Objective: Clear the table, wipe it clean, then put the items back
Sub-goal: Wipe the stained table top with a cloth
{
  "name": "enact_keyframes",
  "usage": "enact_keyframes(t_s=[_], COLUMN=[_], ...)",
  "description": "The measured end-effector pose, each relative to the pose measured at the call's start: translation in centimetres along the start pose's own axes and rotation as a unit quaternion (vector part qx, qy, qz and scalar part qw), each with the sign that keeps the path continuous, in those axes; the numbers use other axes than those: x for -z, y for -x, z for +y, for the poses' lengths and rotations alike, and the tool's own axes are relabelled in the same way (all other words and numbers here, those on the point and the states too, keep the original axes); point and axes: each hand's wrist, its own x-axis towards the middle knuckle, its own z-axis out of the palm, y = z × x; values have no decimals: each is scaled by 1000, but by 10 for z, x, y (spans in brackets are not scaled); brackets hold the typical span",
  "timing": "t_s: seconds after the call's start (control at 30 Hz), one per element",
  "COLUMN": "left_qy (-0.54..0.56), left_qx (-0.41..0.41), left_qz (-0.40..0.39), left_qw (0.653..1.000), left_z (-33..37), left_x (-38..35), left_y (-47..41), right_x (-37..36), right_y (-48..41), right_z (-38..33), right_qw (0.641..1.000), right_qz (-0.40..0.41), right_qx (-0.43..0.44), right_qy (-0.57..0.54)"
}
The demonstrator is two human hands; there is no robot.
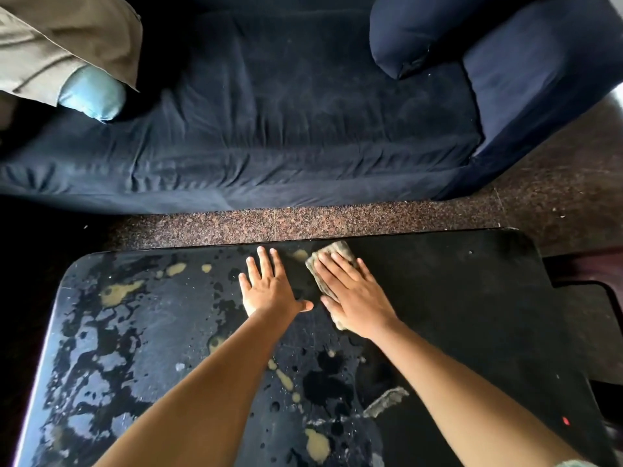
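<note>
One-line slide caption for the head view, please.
Right hand presses a cloth on the black table; left hand lies flat on its stained part.

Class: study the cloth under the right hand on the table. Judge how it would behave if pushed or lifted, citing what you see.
The cloth is probably floppy: it lies folded, pressed flat under the right hand. It should slide easily, since the table is glossy with wet patches. Likely damp, so it may sag when lifted.

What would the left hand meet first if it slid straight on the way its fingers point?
The left hand would meet nothing on the table, only its far edge just ahead; beyond lie carpet below and, probably next, the sofa.
</note>
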Motion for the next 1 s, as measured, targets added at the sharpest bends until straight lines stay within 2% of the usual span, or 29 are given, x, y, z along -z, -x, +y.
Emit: enact_keyframes(t_s=[0.03, 0.07, 0.13, 0.2, 0.23, 0.27, 0.3, 0.37, 0.4, 0.43, 0.47, 0.5, 0.57, 0.63, 0.67, 0.73, 0.8, 0.87, 0.9, 0.93, 1.0], left_qy=[-3, -6, -11, -15, -18, -20, -20, -17, -14, -12, -11, -12, -17, -18, -18, -16, -20, -23, -25, -27, -30], left_qx=[0, 1, 8, 12, 14, 16, 16, 11, 10, 10, 10, 9, 7, 5, 5, 4, -1, -4, -4, -3, -3], left_qz=[-3, -4, -4, -7, -7, -6, -5, -4, -3, -2, -3, -3, -1, 2, 2, 4, 4, 3, 2, 2, 2], left_qw=[1000, 1000, 1000, 1000, 1000, 1000, 1000, 1000, 1000, 1000, 1000, 1000, 1000, 1000, 1000, 1000, 1000, 1000, 1000, 1000, 1000], left_z=[0, 1, 3, 5, 5, 5, 5, 4, 4, 3, 3, 3, 3, 3, 3, 1, 0, -1, -1, 0, 1], left_x=[0, 1, 2, 2, 2, 1, 1, 0, 1, 1, 2, 2, 1, 1, 0, -1, -1, 0, 0, 1, 2], left_y=[1, 1, -2, -3, -3, -2, -1, -1, -1, -1, -2, -2, -2, -2, -2, -2, -2, -1, -1, -1, -2], right_x=[0, 2, 5, 7, 7, 5, 3, 1, 0, 1, 1, 1, 4, 5, 4, 0, -4, -2, -1, -1, 1], right_y=[7, 10, -2, -25, -33, -36, -34, -14, -3, 6, 11, 12, -2, -24, -31, -28, -3, 21, 26, 27, 17], right_z=[14, 23, 23, -1, -15, -26, -31, -20, -6, 9, 22, 28, 18, -11, -25, -36, -21, 7, 20, 27, 17], right_qw=[999, 999, 996, 967, 956, 956, 969, 997, 1000, 996, 994, 996, 996, 968, 960, 975, 999, 995, 992, 994, 997], right_qz=[-4, -2, 17, 43, 47, 45, 32, -1, -6, -16, -20, -11, 27, 58, 69, 52, 22, -7, -12, -7, 17], right_qx=[42, 38, -88, -247, -284, -280, -236, -71, 20, 84, 105, 78, -89, -237, -263, -207, -41, 102, 119, 92, -65], right_qy=[22, 35, 10, -49, -66, -70, -64, -36, -18, 0, 19, 28, -7, -54, -66, -60, -26, 21, 45, 56, 24])
